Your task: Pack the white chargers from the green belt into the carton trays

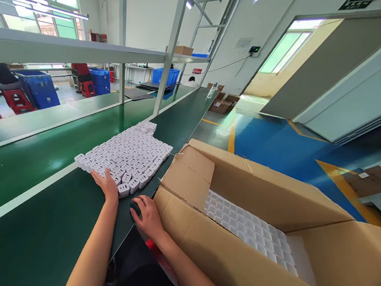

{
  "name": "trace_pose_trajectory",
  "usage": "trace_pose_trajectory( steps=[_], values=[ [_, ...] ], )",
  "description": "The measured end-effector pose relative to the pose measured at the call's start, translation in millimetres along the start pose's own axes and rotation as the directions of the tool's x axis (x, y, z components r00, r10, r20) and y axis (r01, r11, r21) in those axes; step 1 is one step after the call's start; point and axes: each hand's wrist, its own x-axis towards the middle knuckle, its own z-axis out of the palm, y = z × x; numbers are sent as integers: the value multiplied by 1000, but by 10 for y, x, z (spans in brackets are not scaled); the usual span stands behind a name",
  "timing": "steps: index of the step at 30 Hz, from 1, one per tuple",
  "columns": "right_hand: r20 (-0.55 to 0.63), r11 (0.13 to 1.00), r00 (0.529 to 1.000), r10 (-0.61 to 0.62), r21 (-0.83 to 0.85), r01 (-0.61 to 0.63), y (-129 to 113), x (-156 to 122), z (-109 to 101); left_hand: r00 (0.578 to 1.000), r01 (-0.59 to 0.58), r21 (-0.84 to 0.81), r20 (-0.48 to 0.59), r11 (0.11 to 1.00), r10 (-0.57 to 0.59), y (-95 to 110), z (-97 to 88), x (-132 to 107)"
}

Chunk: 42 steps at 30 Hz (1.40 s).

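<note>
White plug adapters (127, 156) form a block on the counter (35, 248), long axis running away rightward, touching my flat, released left hand (107, 184), the nearer; my right hand (149, 216) covers a dark object (134, 207), grip I cannot tell.

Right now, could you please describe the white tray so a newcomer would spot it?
Find the open cardboard box right of the green bench. The white tray lies inside it, one gridded sheet, unlike the loose white plugs on the bench.

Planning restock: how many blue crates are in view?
3: one crate far left, one beside a red stool, one behind the slanted post. Blue shape on the shelf may be a fourth.
</note>
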Motion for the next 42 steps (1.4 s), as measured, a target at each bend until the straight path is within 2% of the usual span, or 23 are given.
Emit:
trace_pose_trajectory(
  steps=[10, 16, 19, 22, 24, 26, 28, 32, 34, 37, 39, 40, 42],
  values=[
    [-3, 977, 989, 147, -156, -145, -31, 317, 197, 999, -52, -29, -4, 998, 52, -8, -8, 17],
    [-24, 970, 979, 202, -134, -204, -30, 373, 225, 998, -64, -41, 9, 997, 64, 9, -3, 48],
    [-13, 967, 976, 217, -137, -216, -48, 389, 211, 996, -90, -41, -24, 995, 89, -1, 13, 86],
    [0, 960, 972, 235, -155, -233, -69, 398, 196, 987, -142, -16, -74, 990, 141, 15, 1, 133],
    [3, 957, 970, 242, -166, -238, -75, 401, 185, 965, -239, 12, -110, 971, 239, 60, -25, 146],
    [6, 955, 970, 241, -179, -237, -70, 414, 174, 913, -386, 32, -133, 922, 386, 135, -54, 124],
    [9, 953, 972, 236, -196, -230, -53, 442, 173, 841, -529, 39, -111, 847, 530, 227, -73, 57],
    [45, 950, 971, 237, -218, -222, -62, 463, 259, 700, -712, -7, 80, 702, 710, 405, -63, -204],
    [116, 960, 969, 217, -207, -190, -141, 368, 329, 615, -777, -46, 162, 628, 772, 470, -40, -365],
    [245, 987, 964, 99, -147, -64, -320, -6, 292, 469, -862, -118, 180, 492, 865, 523, 14, -604],
    [248, 998, 968, -24, -47, 37, -411, -370, 22, 363, -897, -199, 184, 396, 914, 513, 66, -763],
    [222, 998, 973, -55, 20, 52, -437, -553, -218, 309, -900, -248, 213, 358, 927, 492, 93, -844],
    [157, 987, 982, -106, 134, 86, -428, -857, -897, 206, -889, -337, 308, 309, 929, 414, 146, -1005]
  ],
)
